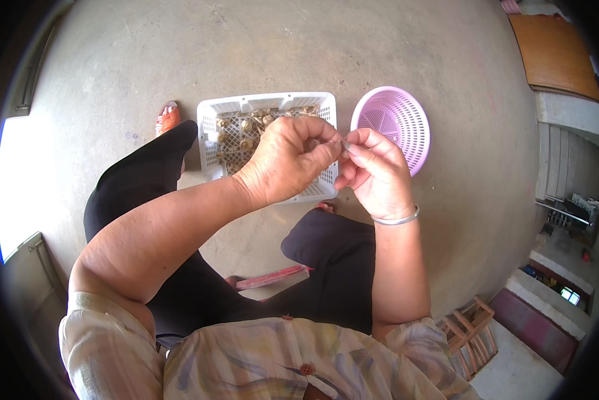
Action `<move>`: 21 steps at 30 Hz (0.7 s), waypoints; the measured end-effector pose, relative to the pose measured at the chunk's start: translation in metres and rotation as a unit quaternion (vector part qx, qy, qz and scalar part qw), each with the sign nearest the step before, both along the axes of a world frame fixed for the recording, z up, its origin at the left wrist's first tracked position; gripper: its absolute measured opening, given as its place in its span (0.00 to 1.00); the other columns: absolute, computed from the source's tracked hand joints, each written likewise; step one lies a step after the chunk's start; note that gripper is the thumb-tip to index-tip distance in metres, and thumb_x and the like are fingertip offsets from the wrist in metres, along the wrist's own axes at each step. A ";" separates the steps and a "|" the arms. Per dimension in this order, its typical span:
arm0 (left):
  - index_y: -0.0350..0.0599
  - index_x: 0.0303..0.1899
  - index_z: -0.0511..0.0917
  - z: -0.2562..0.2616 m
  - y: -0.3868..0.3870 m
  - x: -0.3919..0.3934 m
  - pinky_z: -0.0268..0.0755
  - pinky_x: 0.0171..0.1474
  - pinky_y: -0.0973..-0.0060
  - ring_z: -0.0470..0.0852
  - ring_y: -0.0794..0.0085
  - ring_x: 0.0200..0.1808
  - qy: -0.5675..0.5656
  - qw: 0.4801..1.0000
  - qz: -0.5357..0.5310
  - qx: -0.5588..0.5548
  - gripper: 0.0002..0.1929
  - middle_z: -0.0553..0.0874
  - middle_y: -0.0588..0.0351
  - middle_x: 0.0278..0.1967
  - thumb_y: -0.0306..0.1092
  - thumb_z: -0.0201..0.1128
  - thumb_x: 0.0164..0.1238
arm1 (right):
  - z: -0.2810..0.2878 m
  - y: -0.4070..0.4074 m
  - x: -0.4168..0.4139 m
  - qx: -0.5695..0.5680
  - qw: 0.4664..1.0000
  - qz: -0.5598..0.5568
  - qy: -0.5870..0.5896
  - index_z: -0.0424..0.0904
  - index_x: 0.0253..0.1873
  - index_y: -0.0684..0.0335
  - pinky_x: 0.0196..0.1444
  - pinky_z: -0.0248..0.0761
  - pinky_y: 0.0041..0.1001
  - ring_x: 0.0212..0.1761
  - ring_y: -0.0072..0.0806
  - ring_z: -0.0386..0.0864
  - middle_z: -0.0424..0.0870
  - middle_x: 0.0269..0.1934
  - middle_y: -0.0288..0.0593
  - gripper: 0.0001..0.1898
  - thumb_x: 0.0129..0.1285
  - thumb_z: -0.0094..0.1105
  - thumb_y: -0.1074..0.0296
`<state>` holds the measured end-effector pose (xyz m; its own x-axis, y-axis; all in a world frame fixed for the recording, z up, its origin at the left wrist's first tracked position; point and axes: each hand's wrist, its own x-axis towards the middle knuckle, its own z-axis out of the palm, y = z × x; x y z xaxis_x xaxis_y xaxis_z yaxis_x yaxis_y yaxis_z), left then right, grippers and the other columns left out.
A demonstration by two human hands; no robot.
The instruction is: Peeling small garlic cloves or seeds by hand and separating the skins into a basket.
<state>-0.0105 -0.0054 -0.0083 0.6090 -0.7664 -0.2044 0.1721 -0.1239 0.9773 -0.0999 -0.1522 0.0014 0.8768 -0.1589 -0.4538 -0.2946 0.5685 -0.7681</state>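
My left hand and my right hand meet fingertip to fingertip above the gap between two baskets. Pinched between both thumbs and forefingers is a small pale piece, perhaps a garlic clove; the fingers hide most of it. Beneath my left hand a white plastic basket rests on the floor. Several dry, brownish bulbs that look like garlic lie in it, partly covered by my hand. Behind my right hand stands a round lilac plastic basket with slotted walls; a small pale bit shows low inside it.
My knees in black trousers flank the white basket. A red-edged bar, perhaps part of a stool, shows between my legs. Concrete floor spreads all around. At the right are a brown board and a wooden rack.
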 end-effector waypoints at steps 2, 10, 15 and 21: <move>0.34 0.36 0.77 -0.002 -0.001 0.002 0.72 0.34 0.80 0.77 0.83 0.28 0.020 1.000 0.000 -0.009 0.08 0.82 0.56 0.24 0.30 0.58 0.62 | -0.004 -0.005 -0.002 0.046 0.999 0.004 -0.025 0.71 0.42 0.67 0.26 0.78 0.26 0.25 0.20 0.73 0.76 0.29 0.38 0.05 0.64 0.50 0.74; 0.35 0.35 0.79 0.002 0.000 -0.003 0.72 0.31 0.79 0.77 0.81 0.24 -0.014 1.000 -0.009 0.023 0.08 0.81 0.56 0.22 0.30 0.61 0.58 | -0.001 -0.005 -0.002 0.021 0.999 -0.027 -0.007 0.73 0.43 0.71 0.25 0.79 0.28 0.23 0.19 0.71 0.74 0.27 0.37 0.07 0.61 0.51 0.76; 0.33 0.37 0.78 0.001 0.001 -0.005 0.66 0.29 0.85 0.71 0.88 0.28 -0.075 0.997 -0.017 0.031 0.06 0.78 0.64 0.26 0.26 0.61 0.62 | 0.004 -0.002 0.000 -0.048 0.999 -0.017 0.001 0.74 0.41 0.72 0.24 0.78 0.25 0.23 0.17 0.70 0.74 0.26 0.37 0.06 0.61 0.53 0.76; 0.36 0.37 0.80 -0.002 0.000 -0.004 0.74 0.34 0.72 0.83 0.61 0.29 -0.128 0.992 -0.011 0.005 0.07 0.83 0.46 0.27 0.26 0.60 0.56 | 0.005 0.003 0.000 -0.128 0.991 -0.029 0.018 0.75 0.38 0.72 0.23 0.77 0.23 0.21 0.16 0.69 0.74 0.25 0.36 0.05 0.60 0.54 0.77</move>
